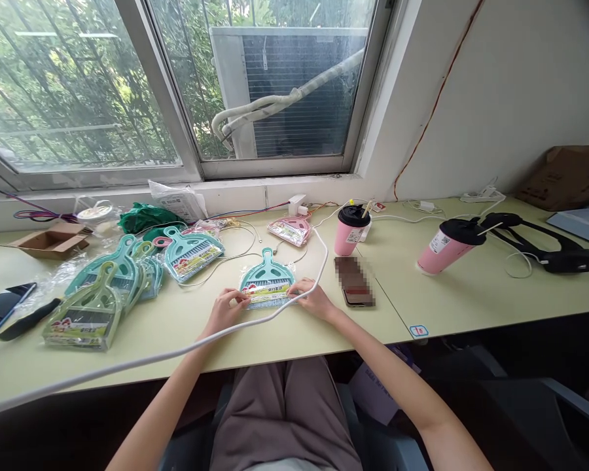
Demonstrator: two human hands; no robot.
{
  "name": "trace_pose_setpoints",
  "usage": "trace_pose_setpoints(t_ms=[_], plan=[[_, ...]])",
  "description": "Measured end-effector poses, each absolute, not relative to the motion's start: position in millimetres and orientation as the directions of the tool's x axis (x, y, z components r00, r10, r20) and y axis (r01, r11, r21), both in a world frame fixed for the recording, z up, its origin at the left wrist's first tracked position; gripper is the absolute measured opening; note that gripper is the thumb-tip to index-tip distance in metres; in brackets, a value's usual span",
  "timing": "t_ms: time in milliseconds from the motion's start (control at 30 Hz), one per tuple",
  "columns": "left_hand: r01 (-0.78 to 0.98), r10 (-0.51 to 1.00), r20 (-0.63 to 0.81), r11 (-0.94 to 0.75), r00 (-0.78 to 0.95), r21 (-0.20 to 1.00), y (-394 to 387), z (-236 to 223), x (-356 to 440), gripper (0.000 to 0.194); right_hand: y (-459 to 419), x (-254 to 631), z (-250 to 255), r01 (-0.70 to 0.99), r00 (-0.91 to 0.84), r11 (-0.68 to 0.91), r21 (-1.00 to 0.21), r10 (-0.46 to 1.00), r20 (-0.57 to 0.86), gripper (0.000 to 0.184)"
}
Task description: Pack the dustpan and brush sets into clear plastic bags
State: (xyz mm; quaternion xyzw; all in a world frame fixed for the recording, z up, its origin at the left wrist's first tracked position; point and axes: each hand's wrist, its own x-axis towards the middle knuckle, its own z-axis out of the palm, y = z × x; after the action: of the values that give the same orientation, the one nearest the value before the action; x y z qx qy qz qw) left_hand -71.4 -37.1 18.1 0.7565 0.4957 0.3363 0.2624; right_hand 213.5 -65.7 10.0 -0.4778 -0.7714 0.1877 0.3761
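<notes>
A teal mini dustpan and brush set (267,278) in clear wrap lies flat on the table in front of me, its handle pointing toward the window. At its lower left corner, my left hand (227,306) pinches the wrapped edge. My right hand (313,297) grips the lower right corner with its fingertips. A printed label band runs across the brush bristles. A white cable (235,329) passes in front of the set's right side and my right hand. To the left lie another teal set (192,254) and several stacked green and teal sets (86,314).
Right of my hand lies a phone (356,281), with a pink cup (349,235) behind it. Another pink cup (442,248) and a black headset (554,252) are farther right. A pink set (290,230) lies near the window; an open cardboard box (52,242) stands at left.
</notes>
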Motion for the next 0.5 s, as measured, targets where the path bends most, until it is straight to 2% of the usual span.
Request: trace_pose_setpoints(t_ms=[167, 300, 433, 500], plan=[[0.623, 0.916, 0.318, -0.400, 0.245, 0.672, -32, 9, -69, 0.020, -68, 205, 7, 0.583, -0.217, 0.441, -0.682, 0.894, 0.393, 0.013], [0.680, 0.919, 0.372, -0.358, 0.133, 0.640, -23, 3, -65, 0.017, -70, 200, 10, 0.592, -0.177, 0.401, -0.699, 0.911, 0.373, 0.015], [0.619, 0.940, 0.328, -0.310, 0.089, 0.721, -8, 5, -67, 0.023, -71, 198, 12, 0.592, -0.144, 0.353, -0.725, 0.931, 0.336, 0.010], [0.583, 0.962, 0.245, -0.270, 0.124, 0.767, -2, 9, -69, 0.028, -71, 198, 10, 0.532, -0.140, 0.354, -0.769, 0.933, 0.332, 0.021]])
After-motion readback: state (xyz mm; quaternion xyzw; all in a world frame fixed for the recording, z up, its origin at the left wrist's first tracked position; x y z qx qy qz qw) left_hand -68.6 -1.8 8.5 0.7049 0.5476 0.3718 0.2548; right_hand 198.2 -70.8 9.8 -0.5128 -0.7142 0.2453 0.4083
